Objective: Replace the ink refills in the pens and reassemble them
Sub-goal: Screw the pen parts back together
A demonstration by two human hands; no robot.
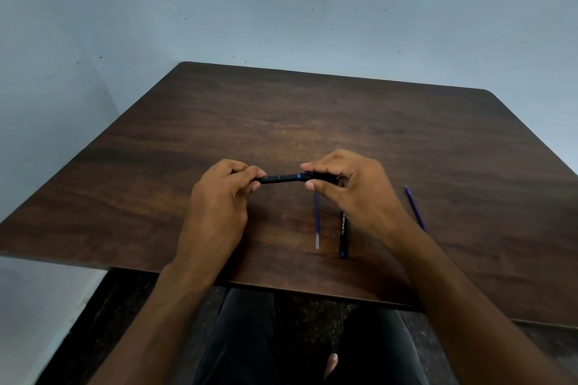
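Pen point(283, 178) held level above the table point(219, 122), between both hands | left hand point(219, 194) pinches the barrel end, right hand point(350, 184) closed round the cap end past the blue ring | likely twisting apart or together: keep halves coaxial, turn gently | spare refill point(316, 219), second pen point(343, 234) and another refill point(415, 208) lie below.

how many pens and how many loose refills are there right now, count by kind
Black pens: 2, one held between the left hand and right hand, one lying on the table
Loose blue refills: 2, one beside the lying pen, one to the right of the right wrist
Total: 4
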